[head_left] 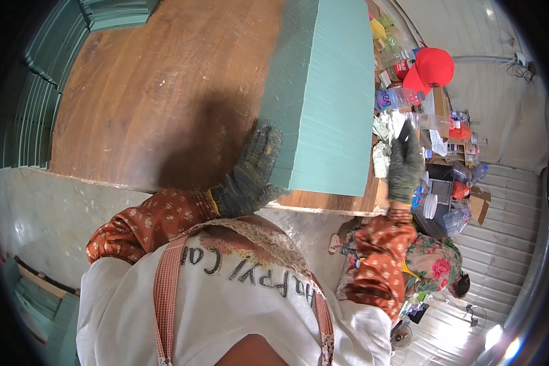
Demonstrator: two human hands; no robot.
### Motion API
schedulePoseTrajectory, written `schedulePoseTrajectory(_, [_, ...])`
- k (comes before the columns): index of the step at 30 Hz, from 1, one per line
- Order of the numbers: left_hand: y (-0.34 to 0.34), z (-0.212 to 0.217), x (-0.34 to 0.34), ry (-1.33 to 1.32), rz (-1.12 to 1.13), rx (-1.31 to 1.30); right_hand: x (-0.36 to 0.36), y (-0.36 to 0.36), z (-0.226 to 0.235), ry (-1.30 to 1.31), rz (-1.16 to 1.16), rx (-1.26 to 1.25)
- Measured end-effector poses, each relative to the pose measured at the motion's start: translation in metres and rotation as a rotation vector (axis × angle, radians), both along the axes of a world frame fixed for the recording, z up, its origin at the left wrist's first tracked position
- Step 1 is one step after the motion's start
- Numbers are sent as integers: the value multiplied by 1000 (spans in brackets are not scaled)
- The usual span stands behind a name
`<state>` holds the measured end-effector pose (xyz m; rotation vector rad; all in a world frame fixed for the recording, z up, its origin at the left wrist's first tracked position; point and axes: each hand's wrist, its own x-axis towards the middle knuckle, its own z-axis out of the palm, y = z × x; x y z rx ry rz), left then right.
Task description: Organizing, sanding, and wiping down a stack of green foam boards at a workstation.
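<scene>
In the head view, the gloved left hand (250, 168) lay open against the green stack (335, 104), which sat between the hands on the tabletop (165, 67); the blurred right hand's (404, 168) grip, beside crumpled material (382, 143), I couldn't tell.

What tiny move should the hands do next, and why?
Maybe bring the right hand to the green stack's right edge: the left hand is at its left side, while the right is off past it, near crumpled whitish material. Blur hides whether it holds anything.
</scene>
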<state>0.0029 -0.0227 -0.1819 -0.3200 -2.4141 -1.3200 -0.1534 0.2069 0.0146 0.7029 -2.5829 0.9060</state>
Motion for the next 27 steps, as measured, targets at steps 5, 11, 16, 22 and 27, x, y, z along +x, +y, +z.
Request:
schedulePoseTrajectory(5, [-4,7,8,68,43,-42,11,-134,72,326,532,863])
schedulePoseTrajectory(11, [-7,27,8,113,3,83,8,-175,52,-29,651,1080])
schedulePoseTrajectory(16, [-13,38,8,131,42,152,111,-151,76,-2,972,1355])
schedulePoseTrajectory(22, [-2,40,0,133,67,162,35,-102,71,-309,925,1336])
schedulePoseTrajectory(27, [8,28,6,-47,21,709,99,-168,98,-107,1149,1342])
